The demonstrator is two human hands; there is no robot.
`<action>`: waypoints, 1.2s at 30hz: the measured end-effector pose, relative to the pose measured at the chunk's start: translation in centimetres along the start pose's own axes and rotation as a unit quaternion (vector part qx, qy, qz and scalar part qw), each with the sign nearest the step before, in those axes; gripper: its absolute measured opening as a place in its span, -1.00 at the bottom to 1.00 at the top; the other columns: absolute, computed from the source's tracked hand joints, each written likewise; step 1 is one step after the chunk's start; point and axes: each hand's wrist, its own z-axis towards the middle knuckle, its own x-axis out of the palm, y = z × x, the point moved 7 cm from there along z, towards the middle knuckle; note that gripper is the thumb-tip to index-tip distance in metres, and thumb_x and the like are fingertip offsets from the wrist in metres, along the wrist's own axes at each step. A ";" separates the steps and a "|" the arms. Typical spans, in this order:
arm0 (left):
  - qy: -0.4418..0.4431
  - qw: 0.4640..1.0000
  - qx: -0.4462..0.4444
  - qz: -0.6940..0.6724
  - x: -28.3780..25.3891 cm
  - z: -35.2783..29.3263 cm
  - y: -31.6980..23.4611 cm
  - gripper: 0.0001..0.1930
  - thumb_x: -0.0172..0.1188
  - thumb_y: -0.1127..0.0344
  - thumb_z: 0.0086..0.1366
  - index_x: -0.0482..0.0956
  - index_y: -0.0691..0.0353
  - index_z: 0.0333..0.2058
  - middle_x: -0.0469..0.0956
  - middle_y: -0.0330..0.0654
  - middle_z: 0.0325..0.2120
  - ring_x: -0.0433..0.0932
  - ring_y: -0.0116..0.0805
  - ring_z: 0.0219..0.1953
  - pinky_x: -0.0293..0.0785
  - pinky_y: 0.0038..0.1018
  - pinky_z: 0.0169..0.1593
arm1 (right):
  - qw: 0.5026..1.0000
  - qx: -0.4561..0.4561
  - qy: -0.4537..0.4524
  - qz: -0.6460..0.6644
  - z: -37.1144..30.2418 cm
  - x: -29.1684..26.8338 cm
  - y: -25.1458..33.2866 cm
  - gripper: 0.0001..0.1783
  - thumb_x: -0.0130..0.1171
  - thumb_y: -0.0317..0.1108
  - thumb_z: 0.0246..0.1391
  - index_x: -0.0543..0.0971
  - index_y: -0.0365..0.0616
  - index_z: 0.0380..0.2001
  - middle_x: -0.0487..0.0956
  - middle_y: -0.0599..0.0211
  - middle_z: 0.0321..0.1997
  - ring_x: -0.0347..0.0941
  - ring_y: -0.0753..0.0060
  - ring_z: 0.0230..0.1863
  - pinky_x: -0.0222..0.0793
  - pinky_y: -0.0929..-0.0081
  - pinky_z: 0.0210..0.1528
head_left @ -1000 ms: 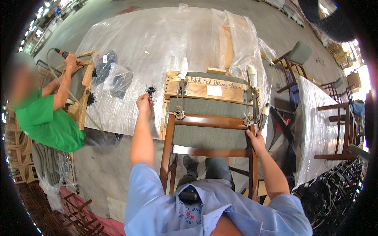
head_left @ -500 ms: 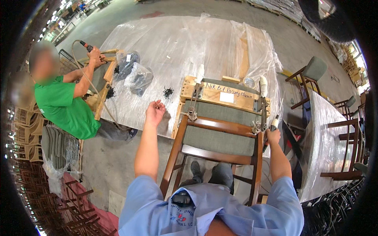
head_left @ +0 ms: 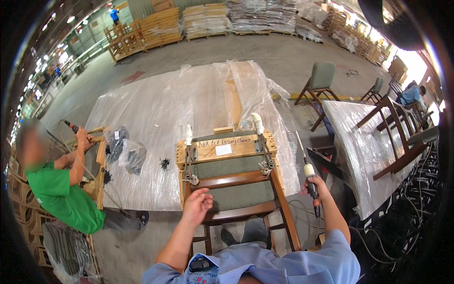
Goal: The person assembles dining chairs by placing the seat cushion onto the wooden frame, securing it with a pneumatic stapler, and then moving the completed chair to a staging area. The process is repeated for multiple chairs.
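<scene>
My right hand (head_left: 322, 190) is wrapped around an air screwdriver (head_left: 312, 187), its long thin bit pointing up and away, to the right of the chair. My left hand (head_left: 197, 207) is closed, fingers curled, over the left side of the dark brown wooden chair (head_left: 235, 180); whatever it may hold is too small to make out. The chair, with grey-green upholstery (head_left: 241, 195), lies in front of me against a wooden jig (head_left: 208, 152). Two toggle clamps with pale grips, a left clamp (head_left: 189, 142) and a right clamp (head_left: 259, 128), stand on the jig.
A plastic-wrapped table (head_left: 142, 102) carries a small pile of black screws (head_left: 164, 164) and plastic bags (head_left: 132, 154). At left, a person in green (head_left: 61, 194) works with another driver. A wrapped stack (head_left: 350, 146) bears chair frames at right; hoses (head_left: 378, 246) trail below.
My right hand has moved the screwdriver right, away from the chair's right clamp. My left hand has come back from near the screws to the chair's left side. The view has tilted up.
</scene>
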 end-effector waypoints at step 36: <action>0.024 0.993 -0.115 -0.025 4.4 3.9 10.9 -0.80 0.01 0.44 0.43 0.44 0.20 0.00 0.66 -0.03 -0.15 0.28 -0.64 -0.59 0.17 -0.67 -0.59 | 0.948 0.175 0.095 -0.247 -30.1 9.2 -22.3 -0.54 0.07 -0.06 0.36 0.45 -0.19 0.10 0.54 0.32 -0.17 0.43 0.48 -0.18 0.39 0.46 -0.10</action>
